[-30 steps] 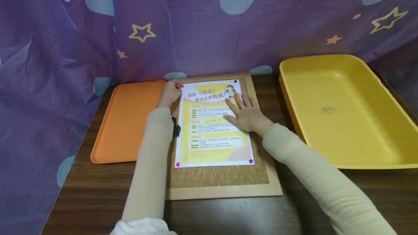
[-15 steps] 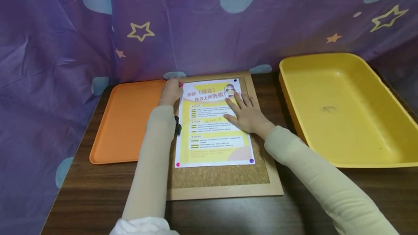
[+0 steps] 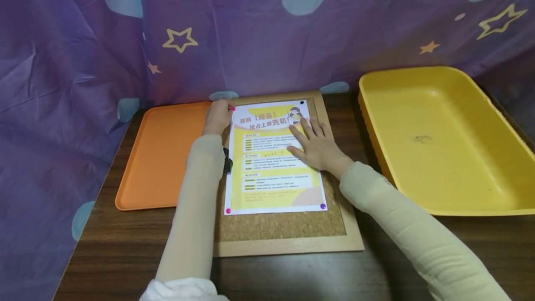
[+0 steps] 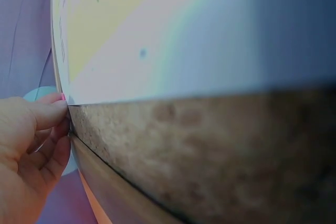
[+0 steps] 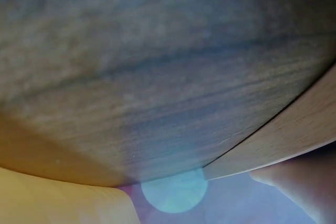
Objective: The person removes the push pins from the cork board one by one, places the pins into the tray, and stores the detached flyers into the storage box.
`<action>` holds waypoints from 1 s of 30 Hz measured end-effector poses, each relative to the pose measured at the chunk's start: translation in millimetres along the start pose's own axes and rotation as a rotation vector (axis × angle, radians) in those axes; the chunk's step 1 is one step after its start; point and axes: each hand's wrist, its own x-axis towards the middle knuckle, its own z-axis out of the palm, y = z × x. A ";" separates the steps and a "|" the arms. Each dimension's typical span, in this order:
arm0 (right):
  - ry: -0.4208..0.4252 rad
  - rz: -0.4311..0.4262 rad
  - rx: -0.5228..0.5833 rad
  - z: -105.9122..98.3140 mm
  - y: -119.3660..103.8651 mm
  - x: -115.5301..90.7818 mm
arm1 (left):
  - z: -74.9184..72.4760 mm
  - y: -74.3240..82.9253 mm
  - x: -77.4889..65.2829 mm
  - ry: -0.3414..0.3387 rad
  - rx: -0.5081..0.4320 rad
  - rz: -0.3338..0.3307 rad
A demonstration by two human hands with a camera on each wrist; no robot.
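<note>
A yellow and white printed poster (image 3: pixel 273 185) lies on a wood-framed cork board (image 3: pixel 280 226). At its top left corner my left hand (image 3: pixel 218 117) pinches a pink push pin (image 4: pixel 63 97) between thumb and finger. My right hand (image 3: pixel 319 150) rests flat on the poster's right side, fingers spread. Other pins sit at the remaining corners: a black pin (image 3: pixel 302 102) at top right, a pink pin (image 3: pixel 228 211) at bottom left and a purple pin (image 3: pixel 322 206) at bottom right. In the right wrist view only a blurred part of the right hand shows.
An orange tray (image 3: pixel 146 166) lies left of the board, partly behind the left arm. To the right stands a deep yellow bin (image 3: pixel 443 152). All of them are on a dark wooden table (image 3: pixel 125 254), with a purple star-patterned curtain (image 3: pixel 251 27) behind.
The left hand has shifted very slightly at the poster's top left corner, still at the pink pin. The right hand stays spread in the same place on the poster.
</note>
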 end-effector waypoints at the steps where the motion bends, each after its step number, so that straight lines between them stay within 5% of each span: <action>1: 0.001 0.001 -0.002 0.2 0.3 -0.1 | 0.0 0.5 0.4 -0.002 0.012 0.002; 21: 0.007 -0.002 0.004 0.2 -0.2 -1.1 | 0.0 5.4 3.3 -0.030 0.100 0.048; 30: 0.028 -0.009 0.004 1.4 0.9 -0.8 | 1.2 0.8 4.0 -0.080 -0.052 0.001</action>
